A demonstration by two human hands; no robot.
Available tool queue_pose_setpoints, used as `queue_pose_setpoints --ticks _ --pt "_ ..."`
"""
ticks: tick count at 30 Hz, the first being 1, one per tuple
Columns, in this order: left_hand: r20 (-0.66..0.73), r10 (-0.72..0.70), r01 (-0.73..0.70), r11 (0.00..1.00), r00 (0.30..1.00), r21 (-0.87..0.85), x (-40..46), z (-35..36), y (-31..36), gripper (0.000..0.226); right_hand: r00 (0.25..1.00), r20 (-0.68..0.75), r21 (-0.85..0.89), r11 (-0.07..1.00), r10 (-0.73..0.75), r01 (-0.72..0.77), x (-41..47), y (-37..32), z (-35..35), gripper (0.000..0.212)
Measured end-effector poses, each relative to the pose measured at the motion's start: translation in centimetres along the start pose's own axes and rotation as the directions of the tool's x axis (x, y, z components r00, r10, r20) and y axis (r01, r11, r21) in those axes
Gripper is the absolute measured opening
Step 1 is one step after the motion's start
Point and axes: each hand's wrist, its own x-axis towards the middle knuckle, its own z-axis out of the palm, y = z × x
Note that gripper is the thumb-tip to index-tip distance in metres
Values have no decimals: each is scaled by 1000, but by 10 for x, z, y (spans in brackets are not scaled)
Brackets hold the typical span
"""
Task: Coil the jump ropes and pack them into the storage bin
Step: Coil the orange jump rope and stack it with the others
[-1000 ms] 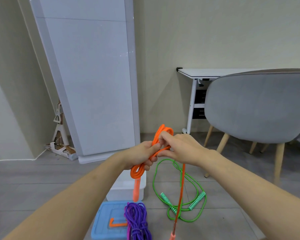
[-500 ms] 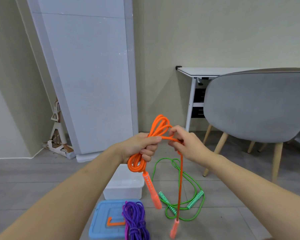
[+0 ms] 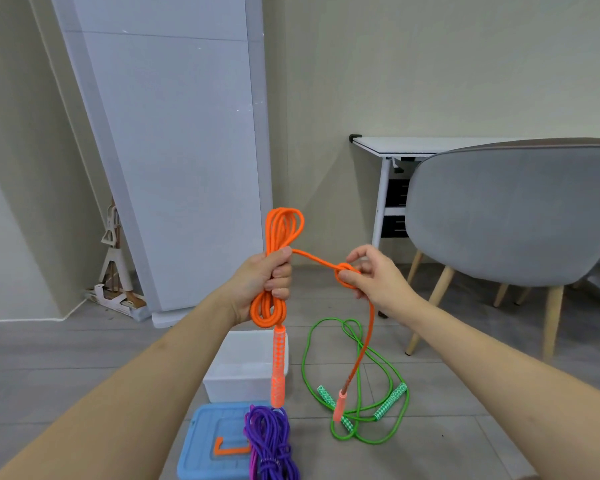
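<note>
My left hand (image 3: pixel 267 282) grips a bundle of loops of the orange jump rope (image 3: pixel 283 230) at chest height. One orange handle hangs straight down below that fist. A strand runs right from the bundle to my right hand (image 3: pixel 371 278), which pinches a small loop of the same rope. The rope's tail drops from there, and its second orange handle dangles over the green rope. The green jump rope (image 3: pixel 392 382) lies loose on the floor. A coiled purple jump rope (image 3: pixel 267 441) rests on the blue bin lid (image 3: pixel 205 441). The white storage bin (image 3: pixel 243 372) stands behind the lid.
A grey chair (image 3: pixel 513 216) with wooden legs stands at the right, in front of a white desk (image 3: pixel 395 147). A tall white panel (image 3: pixel 174 140) leans against the wall at the left, with a small stand (image 3: pixel 113 258) and cardboard beside it.
My hands have drawn apart. The right hand moved right and down, pulling a strand with a small loop out from the bundle. The left hand raised the bundle slightly.
</note>
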Motion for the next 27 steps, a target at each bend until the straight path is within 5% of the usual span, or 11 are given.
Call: queue_pose_setpoints --ticks 13,19,27 --pt "-137 88 -95 995 987 -40 1 6 -2 30 990 53 246 960 127 -136 -1 2 2 15" --pt "-223 125 -84 980 967 182 8 10 -24 17 988 33 467 872 149 -147 3 -2 12 11" --pt "-218 65 -44 994 974 99 20 22 -40 25 983 105 563 806 149 -182 -3 -11 18 18"
